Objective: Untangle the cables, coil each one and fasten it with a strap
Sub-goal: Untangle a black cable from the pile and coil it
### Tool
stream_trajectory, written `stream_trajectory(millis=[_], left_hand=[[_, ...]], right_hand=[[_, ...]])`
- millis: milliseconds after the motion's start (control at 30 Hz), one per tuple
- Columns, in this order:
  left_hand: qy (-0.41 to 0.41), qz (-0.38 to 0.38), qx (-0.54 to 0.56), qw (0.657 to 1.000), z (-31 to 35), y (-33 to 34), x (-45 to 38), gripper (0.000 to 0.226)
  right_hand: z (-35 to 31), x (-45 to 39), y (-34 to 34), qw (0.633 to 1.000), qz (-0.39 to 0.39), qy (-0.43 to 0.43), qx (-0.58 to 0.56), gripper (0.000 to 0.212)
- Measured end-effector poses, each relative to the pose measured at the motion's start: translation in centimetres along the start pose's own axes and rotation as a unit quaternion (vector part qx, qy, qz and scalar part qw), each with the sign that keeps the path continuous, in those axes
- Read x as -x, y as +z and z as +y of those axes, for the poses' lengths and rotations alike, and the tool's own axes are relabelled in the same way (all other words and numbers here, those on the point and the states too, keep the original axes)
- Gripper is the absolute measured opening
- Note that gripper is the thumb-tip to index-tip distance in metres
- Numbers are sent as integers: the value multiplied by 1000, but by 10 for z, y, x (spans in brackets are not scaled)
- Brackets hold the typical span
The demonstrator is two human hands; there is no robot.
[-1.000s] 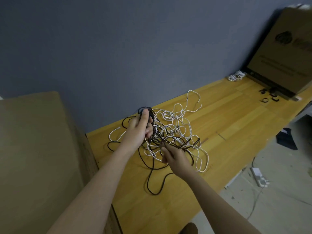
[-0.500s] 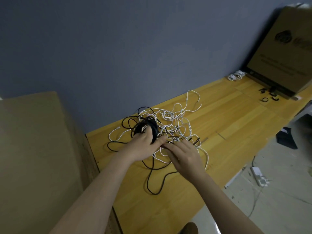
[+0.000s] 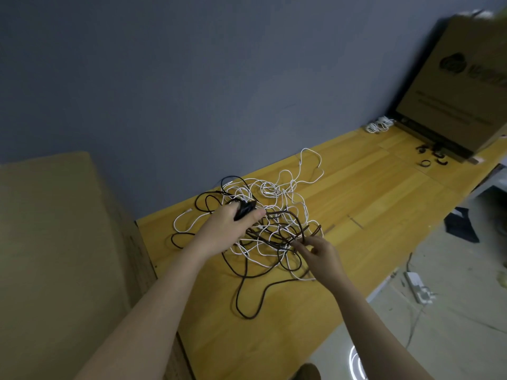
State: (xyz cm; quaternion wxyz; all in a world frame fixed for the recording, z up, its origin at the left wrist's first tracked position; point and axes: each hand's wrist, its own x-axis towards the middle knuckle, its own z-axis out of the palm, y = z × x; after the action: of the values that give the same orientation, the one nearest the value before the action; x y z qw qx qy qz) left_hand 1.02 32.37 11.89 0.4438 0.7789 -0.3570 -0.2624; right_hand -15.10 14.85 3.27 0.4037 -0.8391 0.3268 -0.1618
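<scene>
Left hand [image 3: 229, 229] gripping black coiled bundle [image 3: 245, 209] as before, right hand [image 3: 319, 252] now drawn back, fingers [image 3: 300, 244] pinching dark cable [image 3: 285, 231], tangled cables [image 3: 274, 215] mid-bench [image 3: 370, 204], cardboard box [image 3: 461, 86] far right.

One head-worn view looks forward and down from close above the bench [image 3: 356, 204], the wall [image 3: 192, 91] far behind it.

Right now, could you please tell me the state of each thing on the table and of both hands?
black coil: partly wound, gripped by left hand
cable tangle: still knotted, black and white mixed
right hand: pinching a dark strand
white bundle: coiled, by the wall
straps: loose, unused
</scene>
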Motion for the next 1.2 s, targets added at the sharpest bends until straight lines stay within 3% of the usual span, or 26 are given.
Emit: stream_trajectory(millis=[100,233,400,500,700,933,1033,1200], left_hand=[[6,0,64,998,-2,0,0,42],[-4,36,83,996,-2,3,0,42],[-7,22,71,997,-3,3,1,58],[-10,4,95,995,-1,3,2,59],[-18,-40,202,978,6,3,4,53],[-14,-85,256,963,10,5,8,55],[1,-82,315,946,12,6,9,52],[21,-30,352,935,13,8,9,43]], right_hand=[[-2,1,0,993,47,44,-97,10],[-31,-5,-11,944,158,33,-289,9],[-73,-8,-36,928,294,-185,-134,15],[-79,-10,-38,908,313,-265,-84,23],[-56,-22,-23,965,226,-108,-75,22],[-46,-35,-4,990,129,-12,-50,32],[-46,-33,8,993,91,-35,59,32],[-40,-17,32,996,-19,-86,14,28]])
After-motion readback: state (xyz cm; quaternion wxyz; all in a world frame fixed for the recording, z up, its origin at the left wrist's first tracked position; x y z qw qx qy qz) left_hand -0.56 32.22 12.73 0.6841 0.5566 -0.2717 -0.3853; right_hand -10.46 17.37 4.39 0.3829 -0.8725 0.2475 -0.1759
